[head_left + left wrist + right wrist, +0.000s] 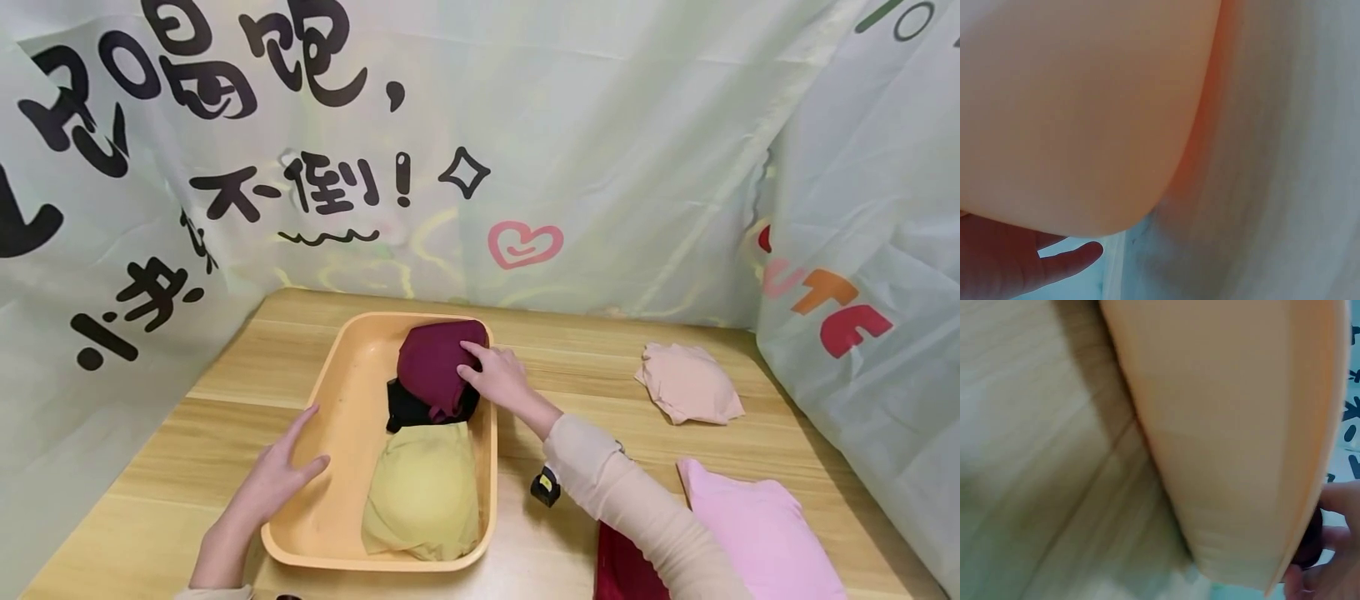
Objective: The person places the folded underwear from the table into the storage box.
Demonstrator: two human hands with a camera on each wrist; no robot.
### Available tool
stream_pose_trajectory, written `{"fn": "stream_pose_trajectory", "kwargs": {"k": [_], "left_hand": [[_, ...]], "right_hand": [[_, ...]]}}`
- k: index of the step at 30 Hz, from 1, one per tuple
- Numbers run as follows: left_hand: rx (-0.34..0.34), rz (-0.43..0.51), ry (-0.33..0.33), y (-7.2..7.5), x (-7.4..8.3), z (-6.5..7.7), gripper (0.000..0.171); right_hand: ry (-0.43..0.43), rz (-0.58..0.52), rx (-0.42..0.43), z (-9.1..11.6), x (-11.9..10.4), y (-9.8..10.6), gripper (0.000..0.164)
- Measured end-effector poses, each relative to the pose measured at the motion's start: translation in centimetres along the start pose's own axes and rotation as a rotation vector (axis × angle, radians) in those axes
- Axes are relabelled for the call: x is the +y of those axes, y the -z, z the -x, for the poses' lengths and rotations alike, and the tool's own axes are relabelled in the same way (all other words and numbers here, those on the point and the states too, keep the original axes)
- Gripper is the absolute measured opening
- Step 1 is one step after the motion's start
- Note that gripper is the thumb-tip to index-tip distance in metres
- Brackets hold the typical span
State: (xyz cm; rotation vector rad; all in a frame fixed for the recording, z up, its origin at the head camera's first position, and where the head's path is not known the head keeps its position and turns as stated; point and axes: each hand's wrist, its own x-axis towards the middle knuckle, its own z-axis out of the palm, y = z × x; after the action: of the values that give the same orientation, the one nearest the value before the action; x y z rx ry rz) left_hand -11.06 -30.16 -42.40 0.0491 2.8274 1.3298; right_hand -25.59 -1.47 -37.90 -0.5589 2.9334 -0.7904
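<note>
An orange plastic bin (337, 417) stands on the wooden table. My right hand (498, 375) touches a folded maroon garment (431, 358) in its far right corner, index finger and thumb spread over the cloth. That garment has a rounded, cup-like form and lies on a black one (408, 408). A folded yellow garment (423, 492), also domed, fills the near right part. My left hand (277, 475) is at the bin's left rim, fingers straight and spread, holding nothing. The left wrist view has the bin's outer wall (1085, 125) in front of most of that hand.
On the table to the right lie a pale beige garment (690, 383), a pink one (757, 525) and a dark red one (626, 567), partly under my right sleeve. A small black device (545, 486) is beside my right wrist. Printed curtains (637, 167) enclose the table.
</note>
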Motion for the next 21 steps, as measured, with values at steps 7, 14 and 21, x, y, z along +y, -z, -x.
{"fn": "stream_pose_trajectory", "kwargs": {"k": [7, 14, 21], "left_hand": [[-0.004, 0.020, -0.015, -0.1, -0.2, 0.0, 0.075], [0.007, -0.009, -0.036, -0.1, -0.1, -0.2, 0.075], [0.003, -0.015, -0.012, 0.0, 0.1, 0.0, 0.075]], "right_hand": [[-0.012, 0.088, -0.026, 0.4, -0.5, -0.4, 0.055], [0.015, 0.092, 0.011, 0.7, 0.0, -0.6, 0.049], [0.058, 0.014, -0.041, 1.0, 0.3, 0.1, 0.048]]}}
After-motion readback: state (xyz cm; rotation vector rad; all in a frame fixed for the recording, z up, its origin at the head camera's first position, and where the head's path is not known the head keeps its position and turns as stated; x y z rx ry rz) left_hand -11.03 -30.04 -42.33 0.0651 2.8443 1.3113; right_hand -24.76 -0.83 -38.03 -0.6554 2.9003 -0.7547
